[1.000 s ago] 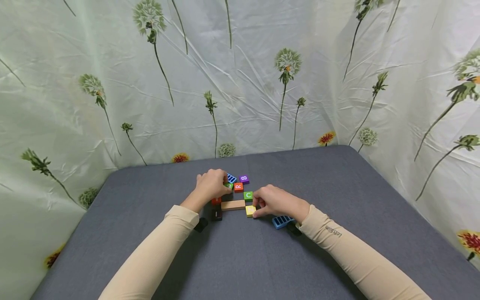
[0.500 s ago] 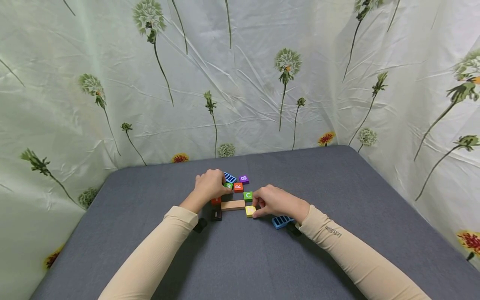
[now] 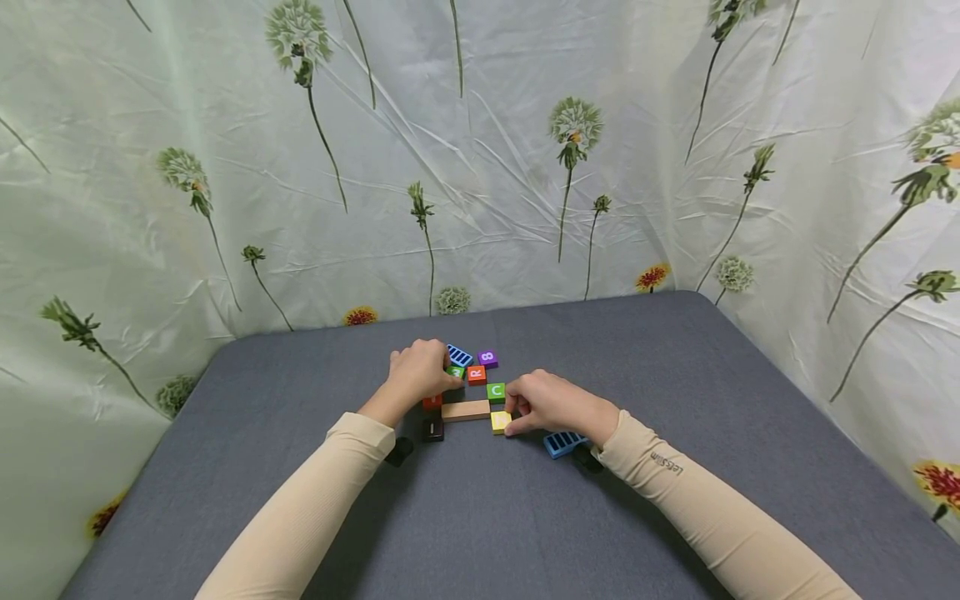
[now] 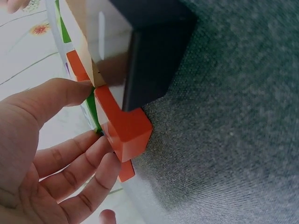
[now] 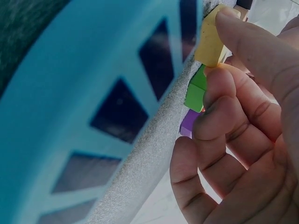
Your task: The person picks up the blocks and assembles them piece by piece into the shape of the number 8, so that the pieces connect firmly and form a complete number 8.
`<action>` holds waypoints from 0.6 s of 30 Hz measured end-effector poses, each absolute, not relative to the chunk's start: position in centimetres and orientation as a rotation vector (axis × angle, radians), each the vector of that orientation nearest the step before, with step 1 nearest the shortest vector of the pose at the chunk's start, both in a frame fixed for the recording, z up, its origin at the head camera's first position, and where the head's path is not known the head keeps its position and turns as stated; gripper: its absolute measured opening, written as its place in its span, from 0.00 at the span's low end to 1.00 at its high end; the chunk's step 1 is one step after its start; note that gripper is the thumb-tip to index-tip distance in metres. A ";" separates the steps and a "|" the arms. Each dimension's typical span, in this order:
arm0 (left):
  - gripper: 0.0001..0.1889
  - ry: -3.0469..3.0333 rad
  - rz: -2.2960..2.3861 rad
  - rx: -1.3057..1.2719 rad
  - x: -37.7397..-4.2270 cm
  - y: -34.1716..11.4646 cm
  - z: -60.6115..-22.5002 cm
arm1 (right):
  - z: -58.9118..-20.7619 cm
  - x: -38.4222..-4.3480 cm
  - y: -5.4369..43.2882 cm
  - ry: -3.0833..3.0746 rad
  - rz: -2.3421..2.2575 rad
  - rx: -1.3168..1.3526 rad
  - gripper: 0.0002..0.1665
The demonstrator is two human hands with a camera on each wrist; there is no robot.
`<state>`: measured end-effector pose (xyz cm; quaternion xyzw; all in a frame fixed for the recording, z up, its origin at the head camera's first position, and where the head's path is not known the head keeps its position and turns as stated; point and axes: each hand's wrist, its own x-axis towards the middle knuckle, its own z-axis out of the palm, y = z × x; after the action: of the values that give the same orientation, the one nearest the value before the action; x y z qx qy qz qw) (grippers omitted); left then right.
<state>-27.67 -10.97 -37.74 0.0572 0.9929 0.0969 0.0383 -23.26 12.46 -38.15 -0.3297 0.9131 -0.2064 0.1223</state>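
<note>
My left hand (image 3: 422, 367) pinches a green letter block (image 4: 92, 111) between thumb and fingertips, and covers part of it in the head view. Just below that hand lie a red-orange block (image 3: 432, 402) and a black block (image 3: 432, 429). A plain wooden bar (image 3: 466, 410) runs from these toward the right. At the bar's right end, my right hand (image 3: 551, 398) pinches a yellow block (image 3: 501, 422) between thumb and index finger; its other fingers are curled. Above the yellow block lies a green block marked C (image 3: 496, 392), close to the right fingertips.
An orange block marked R (image 3: 477, 375) and a purple block marked 8 (image 3: 487, 358) lie farther back. Beside them is a blue slatted piece (image 3: 460, 356). Another blue slatted piece (image 3: 564, 443) sits under the right wrist. A patterned curtain (image 3: 495, 167) hangs behind the grey table (image 3: 487, 517).
The blue slatted piece at the back has shifted slightly left, and the left hand with its green block has edged left too. My right hand stays in place on the yellow block.
</note>
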 end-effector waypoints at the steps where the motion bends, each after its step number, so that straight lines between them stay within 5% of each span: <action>1: 0.18 3.050 0.296 0.179 -27.6 -11.0 -37.7 | -38.2 -23.2 12.5 2.663 -0.607 -0.964 0.12; 18: 0.17 3.062 0.317 0.235 -27.4 -11.3 -37.3 | -38.2 -23.3 12.6 2.651 -0.625 -0.963 0.11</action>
<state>-27.40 -11.30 -37.30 0.0761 0.9914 0.1027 0.0270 -23.27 12.57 -38.25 -0.3307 0.9103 -0.2147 0.1258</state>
